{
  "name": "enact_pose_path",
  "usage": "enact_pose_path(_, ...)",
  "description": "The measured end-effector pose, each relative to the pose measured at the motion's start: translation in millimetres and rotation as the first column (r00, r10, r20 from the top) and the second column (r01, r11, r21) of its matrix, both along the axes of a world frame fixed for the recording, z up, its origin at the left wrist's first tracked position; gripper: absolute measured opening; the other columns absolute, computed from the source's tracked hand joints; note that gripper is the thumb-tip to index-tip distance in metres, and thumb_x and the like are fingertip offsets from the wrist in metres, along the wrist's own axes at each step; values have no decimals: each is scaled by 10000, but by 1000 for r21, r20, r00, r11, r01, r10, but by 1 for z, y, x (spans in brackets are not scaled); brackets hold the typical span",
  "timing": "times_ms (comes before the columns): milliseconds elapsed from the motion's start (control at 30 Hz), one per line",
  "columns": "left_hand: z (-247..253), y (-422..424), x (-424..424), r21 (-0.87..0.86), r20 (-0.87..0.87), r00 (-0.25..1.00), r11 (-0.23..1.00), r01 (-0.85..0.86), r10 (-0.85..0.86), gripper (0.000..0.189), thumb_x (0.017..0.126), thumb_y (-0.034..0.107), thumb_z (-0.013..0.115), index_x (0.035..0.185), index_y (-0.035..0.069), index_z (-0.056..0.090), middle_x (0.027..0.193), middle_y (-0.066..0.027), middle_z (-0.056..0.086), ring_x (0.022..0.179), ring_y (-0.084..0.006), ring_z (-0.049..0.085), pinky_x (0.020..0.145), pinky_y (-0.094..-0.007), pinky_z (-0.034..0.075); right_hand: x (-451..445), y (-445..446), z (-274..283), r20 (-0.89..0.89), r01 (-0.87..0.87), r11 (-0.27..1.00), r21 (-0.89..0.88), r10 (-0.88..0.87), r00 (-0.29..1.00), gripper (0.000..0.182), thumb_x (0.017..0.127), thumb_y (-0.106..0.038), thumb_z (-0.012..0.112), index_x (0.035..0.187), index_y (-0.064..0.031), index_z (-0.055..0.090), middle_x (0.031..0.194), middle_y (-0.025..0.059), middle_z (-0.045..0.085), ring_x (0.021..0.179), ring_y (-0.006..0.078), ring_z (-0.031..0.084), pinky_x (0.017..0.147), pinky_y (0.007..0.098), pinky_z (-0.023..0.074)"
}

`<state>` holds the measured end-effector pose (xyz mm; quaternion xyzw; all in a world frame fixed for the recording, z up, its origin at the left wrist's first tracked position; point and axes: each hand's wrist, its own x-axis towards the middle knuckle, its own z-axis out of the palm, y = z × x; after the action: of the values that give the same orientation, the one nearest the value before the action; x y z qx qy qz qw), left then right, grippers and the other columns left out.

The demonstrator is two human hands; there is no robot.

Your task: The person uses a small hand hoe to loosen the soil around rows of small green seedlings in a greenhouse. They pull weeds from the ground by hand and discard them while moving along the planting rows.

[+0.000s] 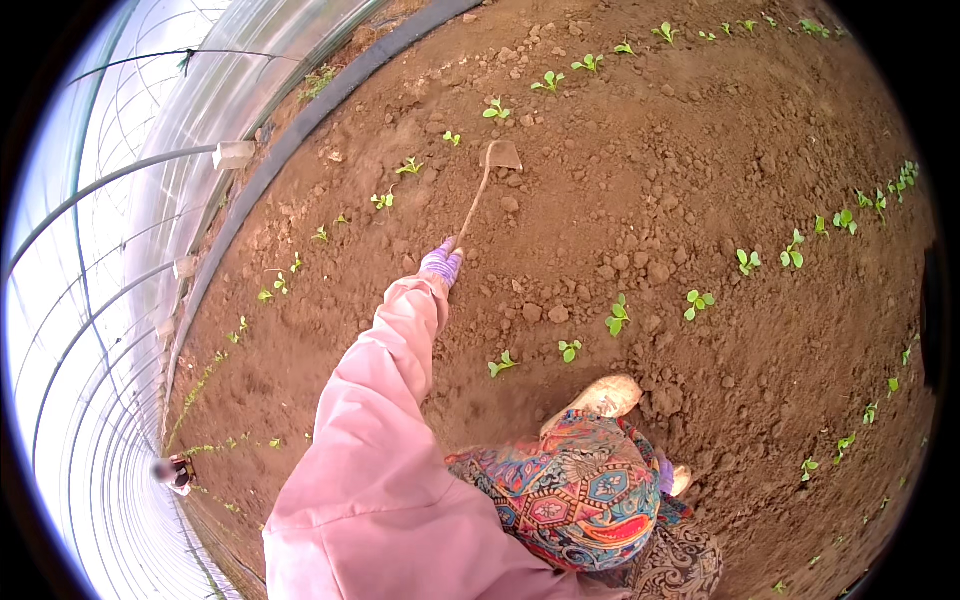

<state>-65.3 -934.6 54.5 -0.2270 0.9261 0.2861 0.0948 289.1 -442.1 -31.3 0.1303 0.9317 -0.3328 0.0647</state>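
Observation:
My left hand (444,262), in a purple and white glove below a pink sleeve, is closed around the handle of a small hoe (474,202). The thin, crooked handle runs forward to a flat, soil-coloured blade (502,155), which rests on the brown soil (570,217). Just left of and beyond the blade are leafy seedlings (496,109) in a row. A second row of seedlings (569,350) grows nearer my feet. My right hand is out of view. A purple patch shows beside my farther-right shoe (681,480); what it belongs to is unclear.
My bent knee in patterned trousers (592,495) and a soiled pale shoe (611,395) are close to the nearer row. More seedlings (844,448) grow at right. A dark strip (300,142) edges the soil beside plastic greenhouse film and hoops (112,180). Another person (178,475) is far off at lower left.

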Motion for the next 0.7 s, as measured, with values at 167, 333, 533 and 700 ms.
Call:
enact_pose_path(167,27,-1,120,149,90,937,926,-347,337,422,857,235,492,1270,202,408,601,-11,483,508,-110,427,478,-263,383,-1,-5,-2,162,49,998,-41,-41,986,330,811,-180,475,1133,-112,496,898,149,555,823,344,532,729,407,446)
enact_pose_path(333,0,-14,226,102,271,852,867,-489,448,379,862,212,487,1239,211,447,590,7,459,455,-106,398,423,-256,366,-14,-11,27,80,5,1000,-6,-4,997,328,811,-149,460,1136,-124,494,896,145,553,820,339,524,727,413,435)
enact_pose_path(533,-101,-91,150,-185,99,948,941,-282,303,352,849,248,508,1190,164,492,648,-13,507,461,-125,421,449,-307,406,-9,-4,16,172,0,1000,26,-4,985,348,790,-147,484,1137,-130,494,922,144,562,840,330,533,740,408,440)
enact_pose_path(700,-74,-124,78,70,47,811,808,-585,583,359,851,283,473,1138,70,500,909,-135,607,758,-244,576,626,-371,441,-5,-11,10,240,152,986,-67,-132,962,326,788,-142,488,1110,-105,518,934,152,563,835,327,542,745,390,445)
